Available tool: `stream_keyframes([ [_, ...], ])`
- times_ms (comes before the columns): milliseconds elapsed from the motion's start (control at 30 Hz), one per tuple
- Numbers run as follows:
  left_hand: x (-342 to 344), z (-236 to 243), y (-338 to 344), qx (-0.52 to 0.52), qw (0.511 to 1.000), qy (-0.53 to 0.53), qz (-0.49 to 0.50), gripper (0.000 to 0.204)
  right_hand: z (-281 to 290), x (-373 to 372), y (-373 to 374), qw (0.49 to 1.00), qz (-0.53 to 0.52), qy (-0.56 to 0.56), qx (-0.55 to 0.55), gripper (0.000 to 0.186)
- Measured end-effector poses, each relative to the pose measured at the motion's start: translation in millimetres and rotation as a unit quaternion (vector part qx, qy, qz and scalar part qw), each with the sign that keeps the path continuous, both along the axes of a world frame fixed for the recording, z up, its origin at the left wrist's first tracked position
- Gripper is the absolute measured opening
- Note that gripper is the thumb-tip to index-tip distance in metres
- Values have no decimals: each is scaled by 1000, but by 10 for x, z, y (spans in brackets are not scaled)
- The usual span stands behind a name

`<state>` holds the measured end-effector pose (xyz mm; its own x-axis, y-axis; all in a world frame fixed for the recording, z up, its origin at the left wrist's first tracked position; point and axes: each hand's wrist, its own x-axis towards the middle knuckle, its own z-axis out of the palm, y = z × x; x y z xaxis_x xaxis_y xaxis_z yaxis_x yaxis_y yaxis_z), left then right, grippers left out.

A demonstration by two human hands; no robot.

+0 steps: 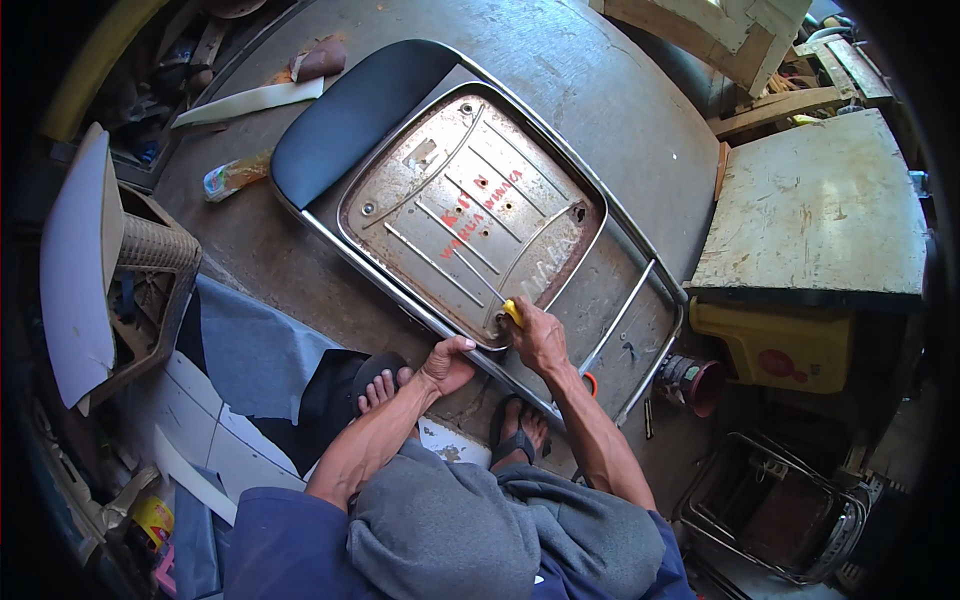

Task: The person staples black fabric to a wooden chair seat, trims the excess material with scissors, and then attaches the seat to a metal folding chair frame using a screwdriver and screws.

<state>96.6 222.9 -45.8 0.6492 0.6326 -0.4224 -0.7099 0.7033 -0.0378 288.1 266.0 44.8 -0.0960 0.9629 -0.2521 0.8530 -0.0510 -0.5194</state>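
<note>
A folding chair point(627, 232) with a chromed tube frame lies on the floor in front of me. Its bare, rust-stained metal seat pan point(430, 215) faces up, marked with red writing. The black padded backrest point(345, 115) is at its far left end. My right hand point(541, 340) is closed round the yellow handle of a screwdriver point(513, 312), whose thin shaft slants up and left over the pan's near edge. My left hand point(447, 368) grips the near side of the chair frame, thumb on top. Its other fingers are partly hidden.
A woven-look plastic stool point(160, 245) with a pale curved sheet stands at left. A worn white-topped table point(815, 215) and a yellow container point(775, 340) are at right. Near them lie a tin can point(690, 384) and stacked metal frames point(775, 510). My sandalled foot point(520, 425) is close to the chair.
</note>
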Motion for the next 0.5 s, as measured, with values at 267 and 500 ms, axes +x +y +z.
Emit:
stream_keyframes([
  [267,12,-27,0,3,1000,-11,6,57,73,-11,51,997,-24,9,-72,34],
  [500,9,-20,11,1,1000,-2,2,56,50,-21,110,992,-81,47,-83,37],
])
